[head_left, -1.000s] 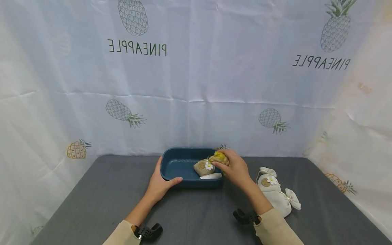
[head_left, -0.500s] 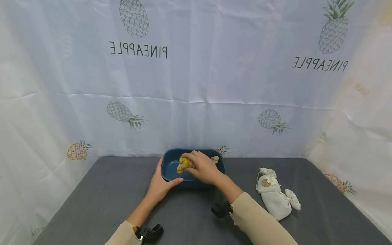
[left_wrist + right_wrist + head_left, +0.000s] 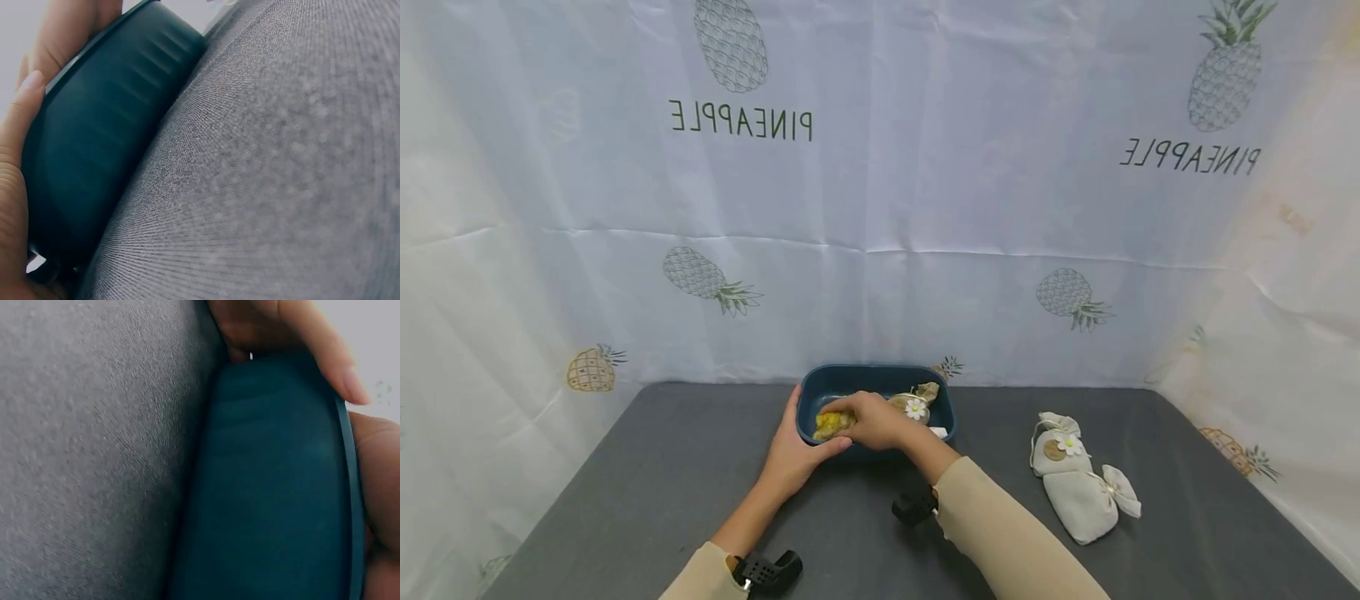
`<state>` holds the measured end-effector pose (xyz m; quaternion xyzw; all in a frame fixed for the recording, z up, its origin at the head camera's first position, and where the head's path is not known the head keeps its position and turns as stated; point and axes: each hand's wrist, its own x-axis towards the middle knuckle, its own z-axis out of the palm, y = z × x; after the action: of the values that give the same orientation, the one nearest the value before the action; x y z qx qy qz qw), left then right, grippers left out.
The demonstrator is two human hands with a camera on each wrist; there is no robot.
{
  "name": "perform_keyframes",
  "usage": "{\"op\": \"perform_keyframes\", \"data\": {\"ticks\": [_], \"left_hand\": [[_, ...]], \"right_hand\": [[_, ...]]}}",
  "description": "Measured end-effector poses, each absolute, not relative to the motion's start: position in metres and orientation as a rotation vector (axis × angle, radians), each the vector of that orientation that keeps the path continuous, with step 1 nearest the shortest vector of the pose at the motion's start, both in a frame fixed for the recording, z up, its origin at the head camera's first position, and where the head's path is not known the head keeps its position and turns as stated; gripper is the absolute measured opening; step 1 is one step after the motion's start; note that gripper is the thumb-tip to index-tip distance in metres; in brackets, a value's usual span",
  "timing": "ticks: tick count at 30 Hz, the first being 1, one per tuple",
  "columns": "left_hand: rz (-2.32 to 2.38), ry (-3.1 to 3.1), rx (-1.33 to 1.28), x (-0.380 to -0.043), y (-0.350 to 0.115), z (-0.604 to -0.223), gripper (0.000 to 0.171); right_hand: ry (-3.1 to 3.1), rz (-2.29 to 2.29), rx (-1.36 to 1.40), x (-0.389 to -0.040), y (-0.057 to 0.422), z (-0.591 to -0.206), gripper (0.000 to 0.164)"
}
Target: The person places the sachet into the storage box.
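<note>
A dark blue plastic bin (image 3: 925, 372) stands near the far edge of the table. My left hand (image 3: 792, 454) grips its left end, thumb along the front rim; the left wrist view shows the bin's ribbed side wall (image 3: 94, 137) beside that thumb. Inside the bin's left part, my right hand (image 3: 868, 422) pinches a small lumpy yellow and beige bundle (image 3: 831, 425), partly covered by the fingers. To the right in the bin lies a beige cloth pouch (image 3: 916, 407) with a white flower. A small white piece (image 3: 938, 432) shows by the front right corner, mostly hidden by the right arm.
Two cream cloth pouches lie on the right of the dark grey table (image 3: 625, 500): a drawstring one with a flower (image 3: 1060, 446) and a tied one (image 3: 1084, 504) touching it. A pineapple-print curtain (image 3: 880, 183) hangs directly behind the table.
My right hand has carried the yellow and beige bundle leftward from above the bin's right end and lowered it into the left part. The left hand has stayed on the bin.
</note>
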<state>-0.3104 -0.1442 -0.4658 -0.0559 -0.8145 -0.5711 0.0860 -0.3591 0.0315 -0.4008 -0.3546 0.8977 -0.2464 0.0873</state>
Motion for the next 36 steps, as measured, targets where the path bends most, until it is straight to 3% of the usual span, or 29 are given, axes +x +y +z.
{"op": "perform_keyframes", "data": {"ticks": [15,28,36], "left_hand": [[-1.638,-2.489,-0.127,-0.310,-0.143,-0.468,0.117],[-1.658,-2.467,-0.127,-0.310,-0.151,-0.466,0.116],[-1.669,-2.451,-0.158,-0.312,-0.146,-0.467,0.116]], "right_hand": [[2.403,-0.913,-0.755,-0.365,0.035,-0.406,0.029],[2.590,-0.819,-0.775,-0.367,0.022,-0.404,0.022],[2.704,-0.741,-0.903,-0.362,0.031,-0.402,0.039]]}}
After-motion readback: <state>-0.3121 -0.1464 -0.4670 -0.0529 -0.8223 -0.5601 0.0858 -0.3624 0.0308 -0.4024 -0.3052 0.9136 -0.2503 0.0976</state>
